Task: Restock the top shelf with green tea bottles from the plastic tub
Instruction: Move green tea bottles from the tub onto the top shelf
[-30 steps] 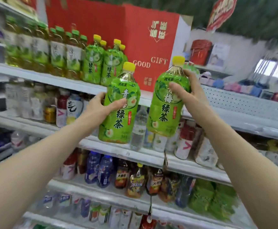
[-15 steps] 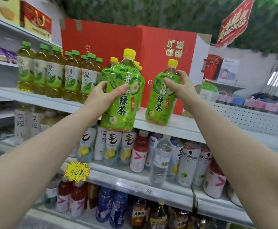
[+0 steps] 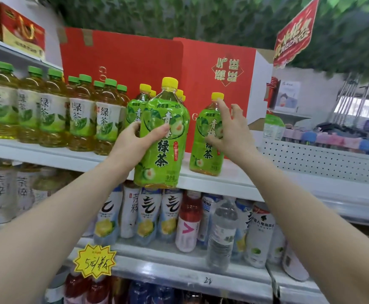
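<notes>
Forearms reach up from the bottom corners toward the shelving. Nearest, the left hand (image 3: pixel 135 142) grips the held green tea bottle (image 3: pixel 164 165) round its middle, thumb across the front of the label and fingers curled behind. That bottle is upright, its base hanging in front of the lip of the top shelf (image 3: pixel 227 183), not yet resting on it.

A little further in, the right hand (image 3: pixel 230 133) has just let go. Its fingers are spread and nearly straight, thumb against the label and index fingertip up by the neck, wrapped round nothing. The placed green tea bottle (image 3: pixel 203 160) now stands upright on the board near the front edge, with a gap between it and the yellow-capped bottles (image 3: pixel 145 94) to its left.

Half a second ago the right hand was clasped round that bottle's shoulder as it arrived at the board; a second ago both bottles were carried lower, in front of the shelf beneath. The left hand's hold looks unchanged.

So one bottle counts as restocked, and the gap seems the likely place for the other. Behind stand the red gift box (image 3: pixel 122 60) and, further left, the green-capped bottles (image 3: pixel 78 119). The plastic tub is out of view.
</notes>
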`<state>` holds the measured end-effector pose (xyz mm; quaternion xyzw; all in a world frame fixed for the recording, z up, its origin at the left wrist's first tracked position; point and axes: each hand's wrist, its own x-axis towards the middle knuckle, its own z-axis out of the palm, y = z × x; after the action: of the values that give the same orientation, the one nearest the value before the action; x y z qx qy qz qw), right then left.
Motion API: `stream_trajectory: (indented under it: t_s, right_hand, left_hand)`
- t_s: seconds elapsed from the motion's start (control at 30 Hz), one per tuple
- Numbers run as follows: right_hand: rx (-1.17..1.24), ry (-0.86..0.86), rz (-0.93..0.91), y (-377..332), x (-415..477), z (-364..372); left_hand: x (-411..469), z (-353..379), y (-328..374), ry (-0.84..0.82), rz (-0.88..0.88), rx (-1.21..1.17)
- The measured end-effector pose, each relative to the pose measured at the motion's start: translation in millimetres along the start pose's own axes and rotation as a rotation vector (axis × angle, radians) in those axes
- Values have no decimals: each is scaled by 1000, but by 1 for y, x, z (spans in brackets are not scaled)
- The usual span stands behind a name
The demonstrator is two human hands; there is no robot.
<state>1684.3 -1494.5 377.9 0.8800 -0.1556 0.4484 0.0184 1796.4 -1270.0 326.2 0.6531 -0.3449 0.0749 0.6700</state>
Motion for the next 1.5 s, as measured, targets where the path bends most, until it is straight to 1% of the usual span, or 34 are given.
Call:
stream_trajectory:
  t_s: [0.07, 0.13, 0.3, 0.4, 0.47, 0.5, 0.53, 0.57, 0.6, 0.63, 0.67, 0.7, 0.73, 0.77, 0.8, 0.83, 0.9, 0.97, 1.03, 1.13, 1.17, 1.3, 1.43, 1.5]
  right_hand:
    - [-156, -112, -22, -9, -10, 7]
    - [-198, -162, -6, -10, -11, 15]
    - [-147, -192, 46, -9, 3, 35]
    - [-102, -222, 53, 0, 9, 46]
    - [-105, -240, 79, 6, 8, 48]
    - [-118, -213, 79, 7, 7, 47]
    - [-103, -149, 66, 5, 7, 44]
    - [-18, -65, 52, 0, 8, 38]
    - [157, -11, 63, -8, 8, 29]
    - [392, -16, 89, -18, 6, 18]
    - [613, -91, 125, -29, 5, 6]
    - [763, -205, 144, -39, 3, -3]
    - [804, -298, 139, -46, 1, -10]
    - [797, -330, 119, -50, -2, -13]
    - [776, -311, 96, -53, -4, -15]
    - [771, -254, 81, -52, -4, -17]
    - [797, -159, 60, -45, 1, -19]
    - [803, -141, 64, -37, 8, -25]
    - [774, -134, 89, -27, 15, -28]
    - [679, -112, 130, -17, 19, -25]
    - [638, -115, 141, -15, 18, -22]
    - [527, -116, 197, -8, 19, -5]
    - [420, -82, 177, -1, 22, 2]
    - [290, -23, 132, -4, 19, 2]
  left_hand:
    - [2, -2, 0, -18, 0, 14]
    - [4, -3, 0, -35, -3, 14]
    - [7, -9, 0, -65, -11, -6]
    - [3, -8, -2, -52, 16, 5]
    - [3, -6, -4, -54, -8, 11]
    - [2, -4, -3, -66, -16, 17]
    - [1, -1, -4, -79, -17, 19]
    - [2, 2, -5, -92, -13, 23]
    - [3, 6, -5, -103, -11, 24]
    - [3, 10, -4, -113, -15, 22]
    - [5, 15, -3, -126, -16, 17]
    - [7, 21, 0, -149, -19, 6]
    - [9, 26, 3, -175, -26, -10]
    - [12, 31, 6, -199, -27, -29]
    - [14, 37, 9, -216, -15, -48]
    - [17, 42, 13, -228, 6, -53]
    - [22, 49, 21, -277, 58, -1]
    - [32, 50, 28, -331, 116, 90]
    - [45, 44, 30, -277, 238, 238]
    - [59, 29, 21, -97, 454, 558]
    - [62, 25, 16, -63, 502, 647]
    - [71, 21, -8, -85, 560, 890]
    - [74, 28, -15, -102, 624, 974]
    - [75, 35, -18, -114, 627, 1021]
